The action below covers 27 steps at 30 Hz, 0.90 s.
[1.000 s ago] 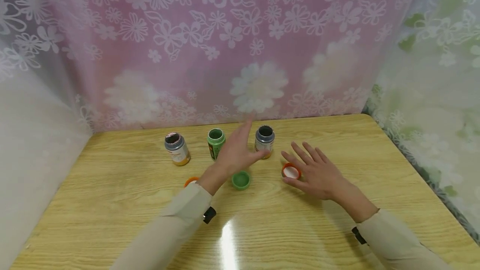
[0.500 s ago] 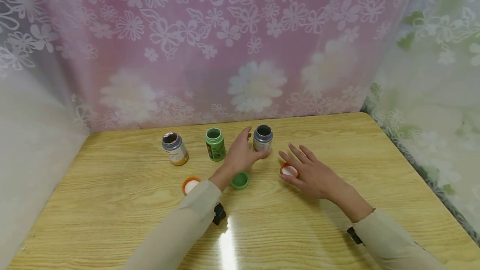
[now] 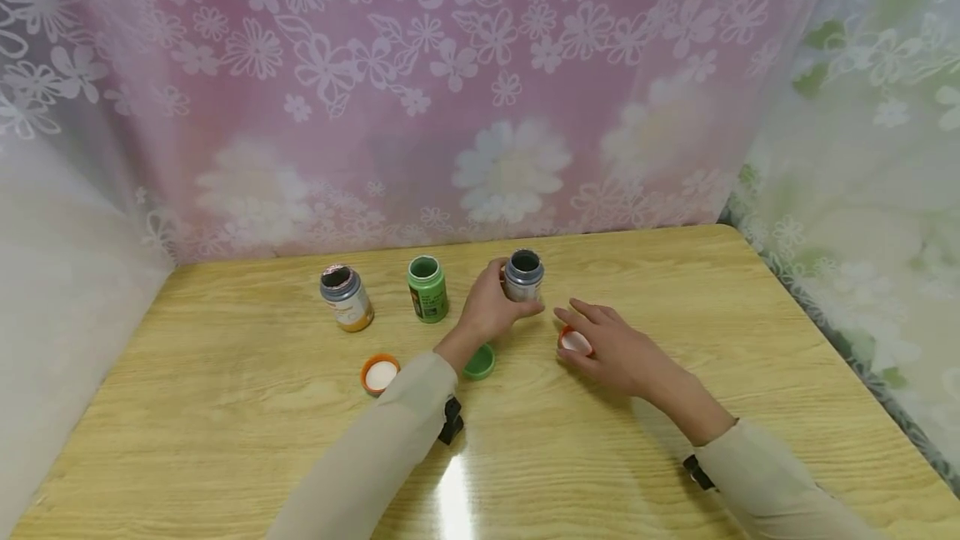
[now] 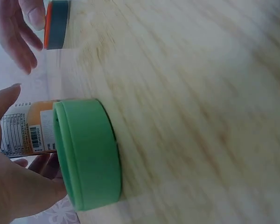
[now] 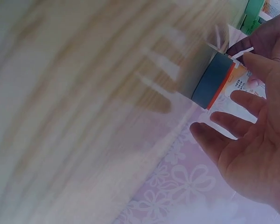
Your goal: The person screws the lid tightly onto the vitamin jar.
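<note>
The wooden table (image 3: 187, 423) comes first. The left hand (image 3: 491, 304) curves round the rightmost grey jar (image 3: 522, 275), thumb in front; how firmly, I can't tell. At the jar's 5 o'clock, the right hand (image 3: 613, 350), loosely spread, holds nothing, its fingers about 1 orange lid (image 3: 576, 342). I'd keep that lidless jar upright, gripping below its neck, wrist clear of the green lid (image 3: 481, 363) at 7 o'clock.

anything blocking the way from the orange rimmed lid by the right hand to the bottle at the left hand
Only partly: the thumb of the left hand lies low across the bottle, and the right hand spreads around the lid. Nothing visible covers the bottle's open mouth.
</note>
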Each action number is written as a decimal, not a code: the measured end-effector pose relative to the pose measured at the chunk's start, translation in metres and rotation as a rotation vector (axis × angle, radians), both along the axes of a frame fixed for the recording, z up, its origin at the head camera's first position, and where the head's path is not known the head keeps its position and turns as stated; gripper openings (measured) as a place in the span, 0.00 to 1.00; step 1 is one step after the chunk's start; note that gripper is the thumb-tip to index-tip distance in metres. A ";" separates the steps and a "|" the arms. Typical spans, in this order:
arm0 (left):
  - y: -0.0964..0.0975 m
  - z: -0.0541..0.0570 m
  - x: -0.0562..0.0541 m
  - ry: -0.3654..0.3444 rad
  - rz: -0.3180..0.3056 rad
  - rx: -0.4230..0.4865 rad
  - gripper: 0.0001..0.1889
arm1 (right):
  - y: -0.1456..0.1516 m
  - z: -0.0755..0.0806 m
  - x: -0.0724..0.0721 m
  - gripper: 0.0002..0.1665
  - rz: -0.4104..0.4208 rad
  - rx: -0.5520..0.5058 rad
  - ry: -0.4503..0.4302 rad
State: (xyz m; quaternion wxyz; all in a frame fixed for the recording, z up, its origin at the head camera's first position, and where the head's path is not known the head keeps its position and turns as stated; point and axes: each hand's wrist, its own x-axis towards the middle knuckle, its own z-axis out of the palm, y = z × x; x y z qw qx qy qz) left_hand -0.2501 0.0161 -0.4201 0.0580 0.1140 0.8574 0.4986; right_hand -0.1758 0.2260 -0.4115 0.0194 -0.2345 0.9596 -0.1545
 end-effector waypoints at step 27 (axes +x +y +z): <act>0.003 -0.008 -0.007 0.066 0.014 -0.179 0.34 | -0.003 0.008 -0.008 0.17 0.142 0.050 0.034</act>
